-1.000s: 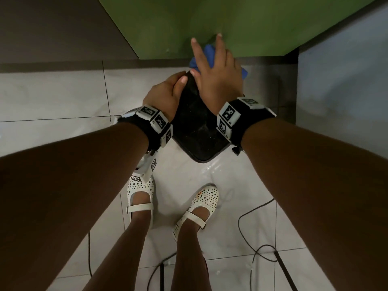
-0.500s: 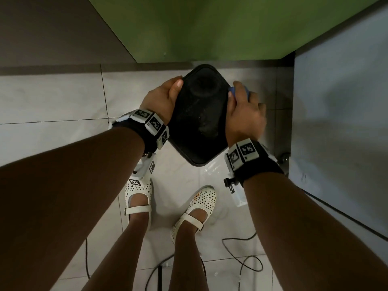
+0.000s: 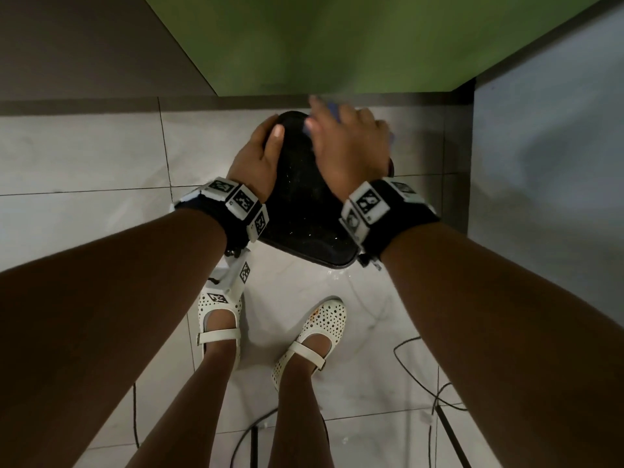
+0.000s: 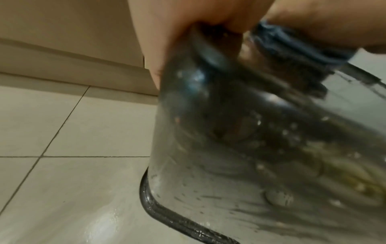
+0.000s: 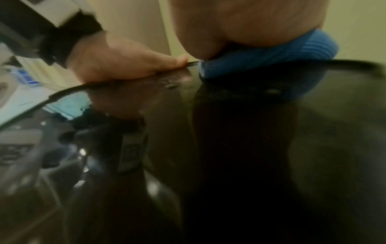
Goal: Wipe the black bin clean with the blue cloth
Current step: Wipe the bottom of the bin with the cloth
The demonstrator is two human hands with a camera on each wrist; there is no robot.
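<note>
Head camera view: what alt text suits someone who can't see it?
From above, a person's right hand holds a blue cloth against an upside-down black bin while the left hand grips its edge. White shoes stand on pale floor tiles.

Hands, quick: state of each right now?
Left hand: grips the black bin at its upper edge.
Right hand: presses the blue cloth on the bin; finger curl blurred.

Dim indoor light. Glare patch on wet floor [image 4: 100, 221]. Motion blur over right hand [image 3: 351, 146]. Wrist views soft, smeared, edges bowed.
</note>
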